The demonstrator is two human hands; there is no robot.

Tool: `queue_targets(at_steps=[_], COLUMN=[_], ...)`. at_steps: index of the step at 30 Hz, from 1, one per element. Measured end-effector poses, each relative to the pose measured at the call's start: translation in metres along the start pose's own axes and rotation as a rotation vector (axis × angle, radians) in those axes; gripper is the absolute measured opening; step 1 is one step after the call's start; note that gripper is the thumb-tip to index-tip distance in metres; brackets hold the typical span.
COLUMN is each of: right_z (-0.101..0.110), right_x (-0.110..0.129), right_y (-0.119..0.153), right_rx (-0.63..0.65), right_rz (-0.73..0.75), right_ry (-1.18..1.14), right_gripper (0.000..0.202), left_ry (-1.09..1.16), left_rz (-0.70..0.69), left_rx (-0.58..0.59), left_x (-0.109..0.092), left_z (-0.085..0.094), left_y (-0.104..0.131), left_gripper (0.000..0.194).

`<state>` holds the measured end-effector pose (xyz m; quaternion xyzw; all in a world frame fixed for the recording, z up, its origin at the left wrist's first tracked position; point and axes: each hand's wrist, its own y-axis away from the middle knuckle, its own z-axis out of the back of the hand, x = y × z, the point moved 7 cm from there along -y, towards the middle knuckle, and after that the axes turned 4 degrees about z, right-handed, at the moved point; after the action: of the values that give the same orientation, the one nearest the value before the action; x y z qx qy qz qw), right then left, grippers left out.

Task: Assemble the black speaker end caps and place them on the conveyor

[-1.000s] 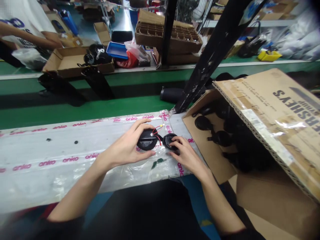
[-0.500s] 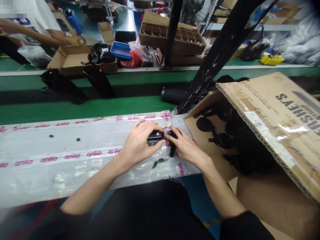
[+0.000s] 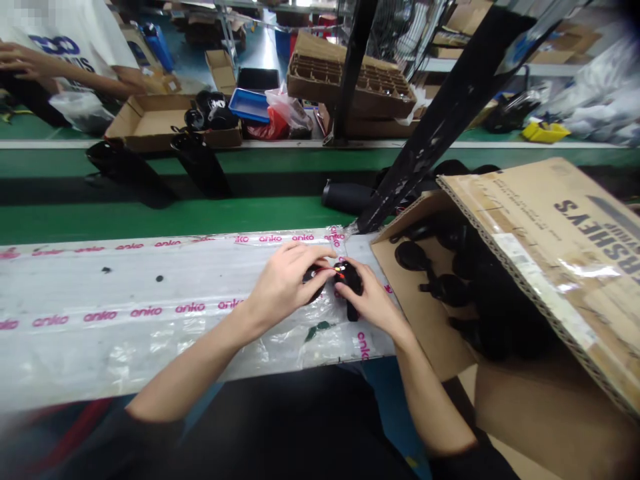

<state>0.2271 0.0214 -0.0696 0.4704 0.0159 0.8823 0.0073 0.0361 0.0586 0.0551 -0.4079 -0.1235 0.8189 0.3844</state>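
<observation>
My left hand (image 3: 289, 283) is wrapped round a black cylindrical part (image 3: 313, 285), whose end faces right. Fingers of my right hand (image 3: 367, 293) close round a black round part (image 3: 349, 279) with a strap-like piece hanging below it. Thin red wires with a small yellow piece (image 3: 340, 269) run between the two parts. Both hands are close together above the right end of a plastic-covered white bench (image 3: 190, 340) with pink "anko" tape.
An open cardboard box (image 3: 560, 220) of black parts stands at the right. A slanted black post (image 3: 430, 127) rises beyond the bench. Black cylinders (image 3: 200, 167) stand on the green conveyor (image 3: 270, 210). Across it is a person in white (image 3: 95, 40).
My right hand now grips the black round part, which has turned so its wired face shows. The cylindrical part in my left hand has tilted. The camera view has shifted slightly.
</observation>
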Motion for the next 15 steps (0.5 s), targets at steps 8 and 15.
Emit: queue_targets(at_steps=[8,15], right_z=[0.001,-0.009], right_x=[0.032,0.052], right_y=[0.012,0.017], right_rx=[-0.223,-0.237], right_rz=[0.073,0.208], right_ry=[-0.716,-0.697], right_gripper=[0.081,0.073], left_ry=[0.078,0.089], left_rz=[0.174,0.188], left_rx=[-0.195,-0.209], left_x=[0.001,0.005], left_z=[0.003,0.001], left_y=[0.009,0.012], left_gripper=[0.002,0.003])
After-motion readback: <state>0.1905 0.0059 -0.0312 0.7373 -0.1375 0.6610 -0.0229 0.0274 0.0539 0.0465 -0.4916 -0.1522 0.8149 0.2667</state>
